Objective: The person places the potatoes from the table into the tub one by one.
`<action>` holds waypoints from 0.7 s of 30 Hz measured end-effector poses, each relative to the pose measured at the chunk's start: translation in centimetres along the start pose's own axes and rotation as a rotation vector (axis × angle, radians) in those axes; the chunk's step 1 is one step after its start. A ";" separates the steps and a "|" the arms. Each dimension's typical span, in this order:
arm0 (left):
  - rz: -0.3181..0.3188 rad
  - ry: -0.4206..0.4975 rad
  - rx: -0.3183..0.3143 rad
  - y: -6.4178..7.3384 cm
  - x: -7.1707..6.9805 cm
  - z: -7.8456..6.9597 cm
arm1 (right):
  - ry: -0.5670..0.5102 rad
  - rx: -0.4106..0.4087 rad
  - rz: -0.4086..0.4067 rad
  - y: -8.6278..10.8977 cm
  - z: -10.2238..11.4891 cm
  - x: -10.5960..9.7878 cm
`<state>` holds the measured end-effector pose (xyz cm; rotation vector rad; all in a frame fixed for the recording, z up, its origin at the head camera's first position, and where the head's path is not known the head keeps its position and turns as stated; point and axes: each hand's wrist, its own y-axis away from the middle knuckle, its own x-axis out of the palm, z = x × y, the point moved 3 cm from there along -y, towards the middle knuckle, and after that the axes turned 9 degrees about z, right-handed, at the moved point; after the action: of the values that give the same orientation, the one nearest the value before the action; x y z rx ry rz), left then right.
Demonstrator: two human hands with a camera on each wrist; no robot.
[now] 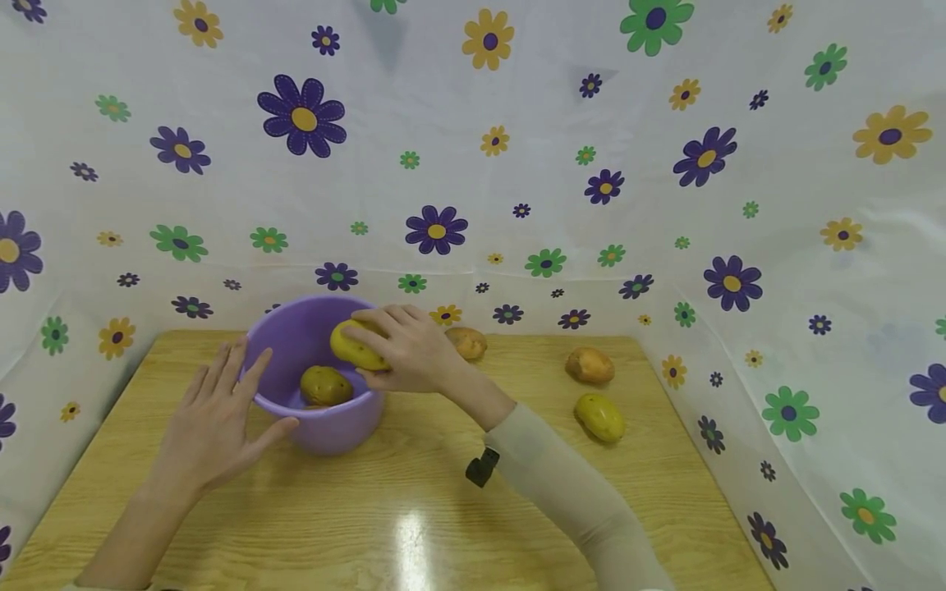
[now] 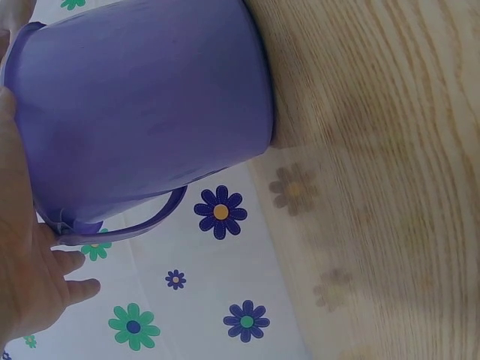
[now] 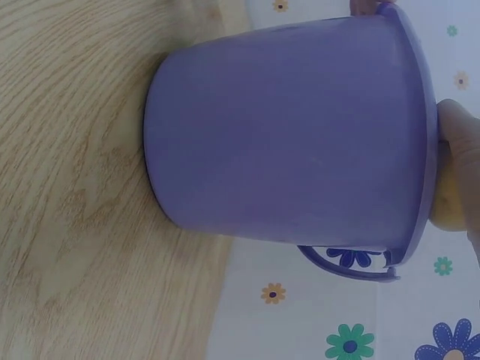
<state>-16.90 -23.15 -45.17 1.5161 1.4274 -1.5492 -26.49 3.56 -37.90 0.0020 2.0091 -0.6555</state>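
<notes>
A yellow-green potato is gripped by my right hand over the right side of a purple bucket. My left hand rests at the bucket's left rim, its fingers fairly straight and thumb spread along the near side. Inside the bucket lies another greenish potato, with a bit of something brownish beneath it. In the right wrist view, part of the held potato shows just beyond the rim, under the right hand. The left wrist view shows the bucket's wall beside the left hand.
Behind my right hand sits a brown potato. Farther right on the wooden table lie a brown potato and a yellow-green one. A flower-printed cloth hangs behind and beside the table. The bucket's handle hangs down its far side.
</notes>
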 end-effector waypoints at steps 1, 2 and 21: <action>0.000 -0.002 0.000 0.0 0.0 0.0 | -0.001 -0.007 0.012 -0.1 0.0 0.0; 0.000 -0.003 0.000 0.0 0.0 0.0 | -0.004 -0.012 0.022 -0.2 0.0 0.1; 0.006 0.000 -0.005 -0.1 -0.1 0.0 | -0.035 -0.026 0.271 -2.6 -0.1 0.9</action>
<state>-16.96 -23.21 -45.02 1.5156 1.4244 -1.5417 -27.76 1.14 -37.48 0.2416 1.9383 -0.4530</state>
